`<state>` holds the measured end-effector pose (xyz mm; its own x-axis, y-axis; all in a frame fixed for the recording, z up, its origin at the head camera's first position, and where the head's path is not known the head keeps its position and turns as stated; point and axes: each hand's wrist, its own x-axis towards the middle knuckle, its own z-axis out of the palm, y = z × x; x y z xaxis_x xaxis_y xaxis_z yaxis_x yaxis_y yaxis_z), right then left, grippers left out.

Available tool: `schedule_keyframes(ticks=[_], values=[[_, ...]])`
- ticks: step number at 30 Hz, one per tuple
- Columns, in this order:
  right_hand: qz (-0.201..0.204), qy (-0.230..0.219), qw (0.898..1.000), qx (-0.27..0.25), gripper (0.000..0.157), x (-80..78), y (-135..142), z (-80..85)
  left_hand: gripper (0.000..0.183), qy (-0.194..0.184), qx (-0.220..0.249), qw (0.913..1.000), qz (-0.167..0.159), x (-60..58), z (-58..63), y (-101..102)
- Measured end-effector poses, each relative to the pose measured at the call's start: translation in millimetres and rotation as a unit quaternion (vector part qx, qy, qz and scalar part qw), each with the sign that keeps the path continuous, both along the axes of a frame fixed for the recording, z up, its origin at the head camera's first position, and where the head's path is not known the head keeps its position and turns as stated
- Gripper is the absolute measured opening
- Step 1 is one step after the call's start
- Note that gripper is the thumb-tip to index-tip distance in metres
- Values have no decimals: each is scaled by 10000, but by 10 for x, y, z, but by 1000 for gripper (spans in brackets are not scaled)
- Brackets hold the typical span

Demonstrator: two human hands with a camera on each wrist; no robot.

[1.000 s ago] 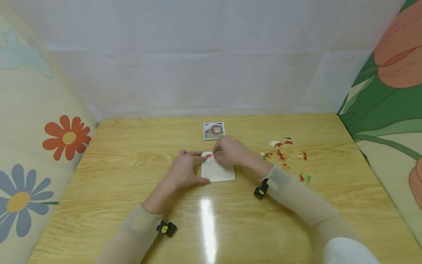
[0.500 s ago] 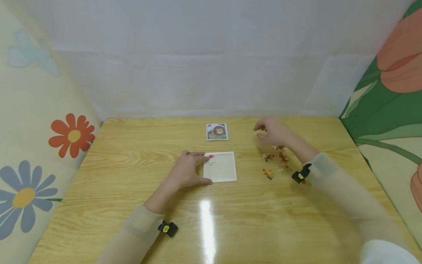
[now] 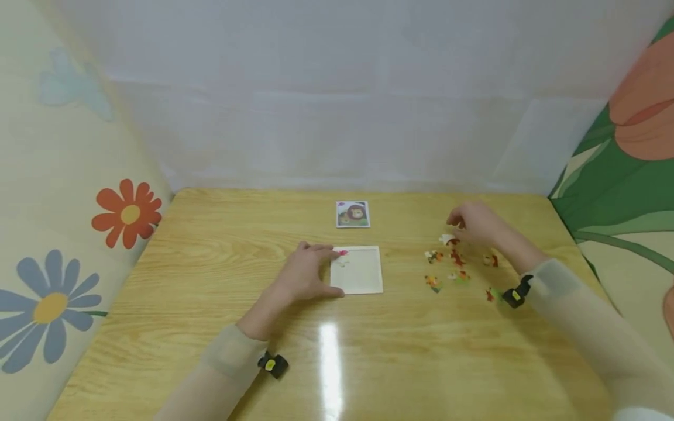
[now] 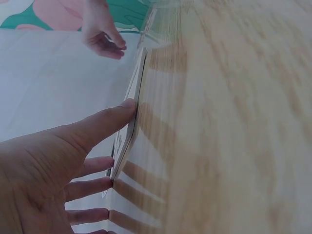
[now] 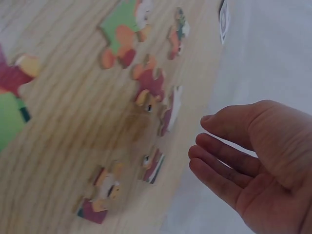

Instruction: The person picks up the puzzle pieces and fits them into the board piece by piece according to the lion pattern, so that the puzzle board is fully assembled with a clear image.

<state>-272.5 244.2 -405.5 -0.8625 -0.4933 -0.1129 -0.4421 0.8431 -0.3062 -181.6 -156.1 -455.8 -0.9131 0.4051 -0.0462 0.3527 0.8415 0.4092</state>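
Note:
A white square puzzle tray (image 3: 363,273) lies on the table, with pink and white puzzle pieces (image 3: 343,253) in its upper left corner. My left hand (image 3: 306,273) rests against its left side; in the left wrist view the thumb and fairly straight fingers touch the tray's edge (image 4: 138,87). Over at the right, my right hand (image 3: 476,223) hovers above loose puzzle pieces (image 3: 457,258), its fingers loosely bent. The right wrist view shows nothing between thumb and fingertips of that hand (image 5: 265,151); a maroon and white piece (image 5: 169,113) lies close by.
A lion picture card (image 3: 353,214) lies behind the tray. Several colourful pieces are scattered at the right, among them a green and red one (image 3: 492,294) by the right wrist strap. A white backdrop (image 3: 326,134) rises behind the table (image 3: 253,216).
My right hand has left the tray and moved right, over the loose pieces. The left hand stays at the tray's side. The head view has shifted slightly.

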Motion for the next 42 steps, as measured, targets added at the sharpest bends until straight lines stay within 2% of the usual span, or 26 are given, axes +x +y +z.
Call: schedule_keyframes(ticks=[7, 12, 15, 19, 26, 30, 34, 37, 42], values=[[83, -115, 9999, -42, 19, 3, 60, -92, 87, 54, 52, 10000, 65, -23, 21, -2], [236, 58, 9997, 4, 15, 13, 63, -151, 86, 49, 121, 9998, 114, -13, -4, 24], [321, 163, 9993, 125, 13, 66, 86, -214, 86, -64, 162, 9997, 156, 36, -37, 56], [356, 6, 9993, 139, 15, 191, 142, -302, 86, -189, 233, 9994, 151, 122, -102, 110], [265, -326, 9991, -23, 19, 355, 277, -420, 87, -176, 231, 9995, -104, 197, -228, 169], [439, -218, 9987, -123, 22, 325, 254, -434, 85, -57, 187, 9997, -130, 208, -208, 136], [753, 267, 9965, -244, 22, 251, 161, -401, 85, -6, 232, 9997, 12, 192, -152, 75], [747, 486, 9955, -323, 23, 190, 95, -377, 85, 5, 251, 9997, 82, 157, -126, 39], [558, 424, 9959, -578, 28, 91, -43, -294, 84, 162, 265, 9995, 80, 86, -79, -2]])
